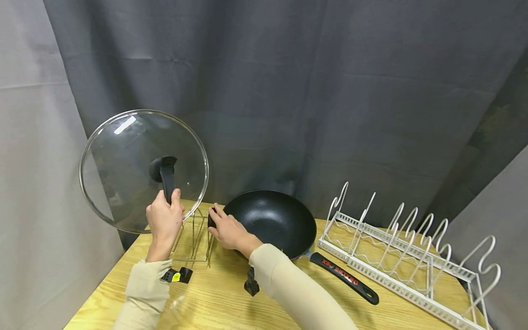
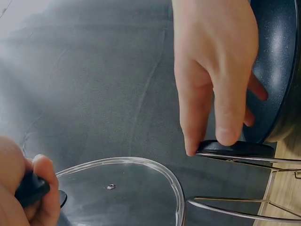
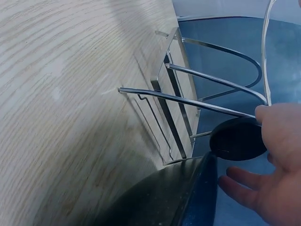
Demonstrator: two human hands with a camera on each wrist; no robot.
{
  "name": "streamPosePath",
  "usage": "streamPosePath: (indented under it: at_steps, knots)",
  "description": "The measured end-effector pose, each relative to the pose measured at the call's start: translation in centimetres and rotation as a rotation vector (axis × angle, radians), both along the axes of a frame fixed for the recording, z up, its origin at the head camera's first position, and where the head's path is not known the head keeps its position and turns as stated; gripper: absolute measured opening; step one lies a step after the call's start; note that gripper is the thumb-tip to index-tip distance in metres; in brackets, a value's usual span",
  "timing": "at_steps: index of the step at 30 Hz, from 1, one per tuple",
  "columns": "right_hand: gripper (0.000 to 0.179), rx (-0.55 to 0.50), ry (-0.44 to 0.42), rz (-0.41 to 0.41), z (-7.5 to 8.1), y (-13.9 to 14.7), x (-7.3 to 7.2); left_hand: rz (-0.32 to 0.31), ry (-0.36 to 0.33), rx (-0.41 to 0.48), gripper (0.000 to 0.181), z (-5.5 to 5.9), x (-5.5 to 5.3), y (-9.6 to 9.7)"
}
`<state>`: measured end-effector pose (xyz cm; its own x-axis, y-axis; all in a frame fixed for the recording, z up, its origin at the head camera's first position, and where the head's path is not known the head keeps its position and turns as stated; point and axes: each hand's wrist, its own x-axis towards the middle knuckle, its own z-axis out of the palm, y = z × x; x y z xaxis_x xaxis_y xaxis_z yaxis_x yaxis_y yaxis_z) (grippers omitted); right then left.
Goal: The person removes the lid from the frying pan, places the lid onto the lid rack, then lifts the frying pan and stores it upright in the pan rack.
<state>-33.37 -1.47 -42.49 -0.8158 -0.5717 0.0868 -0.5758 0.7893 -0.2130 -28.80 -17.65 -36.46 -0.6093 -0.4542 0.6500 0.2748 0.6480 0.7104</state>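
Observation:
My left hand (image 1: 165, 220) grips the black handle (image 1: 167, 176) of a large round glass lid (image 1: 119, 183). The lid stands steeply tilted in the air, its lower right edge by the wire rack (image 1: 194, 260). My right hand (image 1: 231, 233) reaches to the left side of a black wok (image 1: 272, 224). Its fingers, fairly straight and spread, touch a black oval piece (image 3: 239, 139) between the wok's rim and the rack; I cannot tell which that piece belongs to. In the left wrist view the thumb and a finger (image 2: 190, 141) meet its end.
The wok's long black handle (image 1: 344, 278) points toward the lower right. Beyond it a white rack (image 1: 396, 266) with wavy upright dividers stands on the wooden table (image 1: 218, 302). A grey curtain (image 1: 288, 91) hangs close behind.

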Motion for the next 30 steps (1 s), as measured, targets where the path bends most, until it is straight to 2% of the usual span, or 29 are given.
streamPosePath:
  at_steps: [6, 15, 21, 30]
  knots:
    - [0.059, -0.005, 0.025, -0.041, -0.4, -0.5, 0.0, 0.032, -0.009, -0.013, 0.034, -0.2, 0.1, -0.2]
    - [0.058, -0.091, 0.112, -0.095, -0.3, -0.6, 0.5, 0.057, -0.04, -0.04, 0.032, -0.8, 0.6, -0.6]
    - [0.045, -0.117, 0.177, -0.102, -0.3, -0.4, 0.5, 0.066, -0.071, -0.088, 0.032, -1.0, 1.0, -0.6]
    - [0.04, -0.128, 0.181, -0.081, 0.2, -0.3, 1.0, 0.068, -0.125, -0.168, 0.033, -0.7, 1.3, -1.0]
